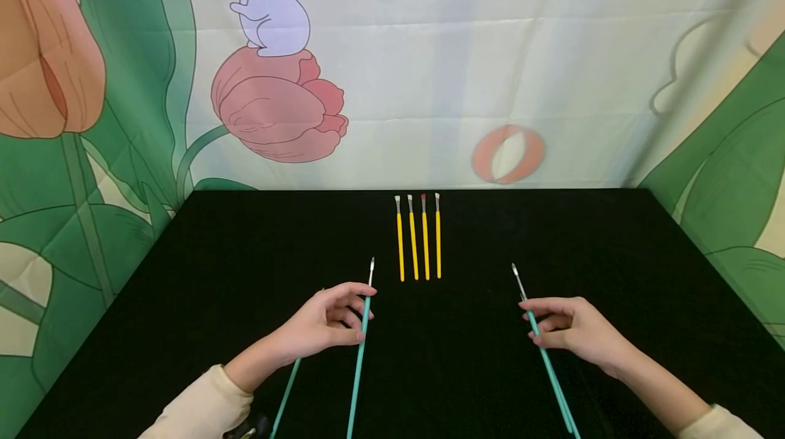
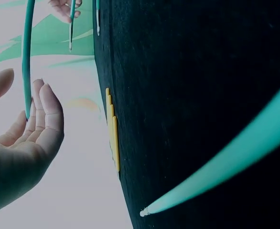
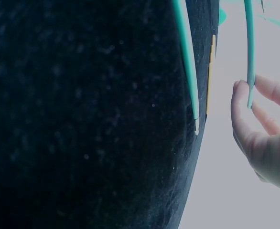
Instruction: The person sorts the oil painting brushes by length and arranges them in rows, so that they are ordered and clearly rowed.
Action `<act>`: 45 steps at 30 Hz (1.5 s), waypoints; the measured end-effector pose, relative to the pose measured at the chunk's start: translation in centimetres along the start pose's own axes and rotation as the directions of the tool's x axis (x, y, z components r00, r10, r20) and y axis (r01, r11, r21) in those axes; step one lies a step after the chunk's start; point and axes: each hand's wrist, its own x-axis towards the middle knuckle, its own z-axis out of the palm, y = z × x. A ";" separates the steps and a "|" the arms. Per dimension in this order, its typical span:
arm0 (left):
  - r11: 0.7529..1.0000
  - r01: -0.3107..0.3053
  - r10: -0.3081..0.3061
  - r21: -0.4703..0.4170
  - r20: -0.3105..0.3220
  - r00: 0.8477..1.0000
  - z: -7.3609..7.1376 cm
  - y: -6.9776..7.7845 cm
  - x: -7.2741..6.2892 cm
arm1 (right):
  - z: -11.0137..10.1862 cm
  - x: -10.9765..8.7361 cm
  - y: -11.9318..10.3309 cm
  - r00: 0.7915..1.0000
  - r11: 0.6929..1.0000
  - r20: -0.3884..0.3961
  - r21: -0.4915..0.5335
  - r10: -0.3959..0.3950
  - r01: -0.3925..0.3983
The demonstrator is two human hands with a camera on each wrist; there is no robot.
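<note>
My left hand [image 1: 325, 323] pinches a paintbrush [image 1: 358, 377] with a teal handle, its bristle tip pointing away from me. Under the left forearm lies another teal brush [image 2: 202, 176], partly hidden by the arm in the head view. On the other side, my right hand [image 1: 589, 333] holds a teal paintbrush [image 1: 548, 362] between thumb and fingers, tip forward and slanting left. A further teal brush [image 3: 187, 57] lies on the black surface near it, mostly overlapped by the held one in the head view. Both held brushes are raised off the table in the wrist views.
Several yellow-handled brushes [image 1: 426, 241] lie side by side at the far middle of the black table [image 1: 245, 248], bristles toward the back. One has a red tip. A printed cloth [image 1: 417, 71] with flowers and an animal hangs behind the table.
</note>
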 end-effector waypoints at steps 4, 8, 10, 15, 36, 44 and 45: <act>1.000 -0.002 0.002 0.000 0.012 1.000 0.2 0.0 0.3 | 0.0 0.1 0.0 1.000 1.000 0.003 0.002 -0.011 0.011; 1.000 -0.012 0.012 0.003 0.026 1.000 0.4 0.0 0.5 | 0.0 0.1 0.0 1.000 1.000 0.005 0.000 -0.017 0.017; 1.000 -0.011 0.011 -0.001 0.034 0.999 0.5 0.0 0.6 | 0.0 0.1 0.0 1.000 1.000 0.005 0.000 -0.019 0.019; 1.000 -0.011 0.012 -0.005 0.056 0.998 0.8 0.1 0.9 | 0.0 0.1 0.1 1.000 1.000 0.004 -0.001 -0.019 0.019; 0.999 0.016 -0.013 -0.030 0.104 0.994 2.0 -0.5 2.5 | 0.3 0.2 0.0 1.000 1.000 0.009 0.015 -0.023 0.022; 1.000 -0.010 0.009 0.003 0.091 0.996 2.6 -0.5 3.1 | 0.3 0.2 0.0 1.000 1.000 0.002 0.002 -0.031 0.031; 1.000 -0.012 0.012 0.003 0.088 0.996 2.7 -0.5 3.1 | 0.3 0.2 -0.1 1.000 1.000 0.002 0.002 -0.030 0.030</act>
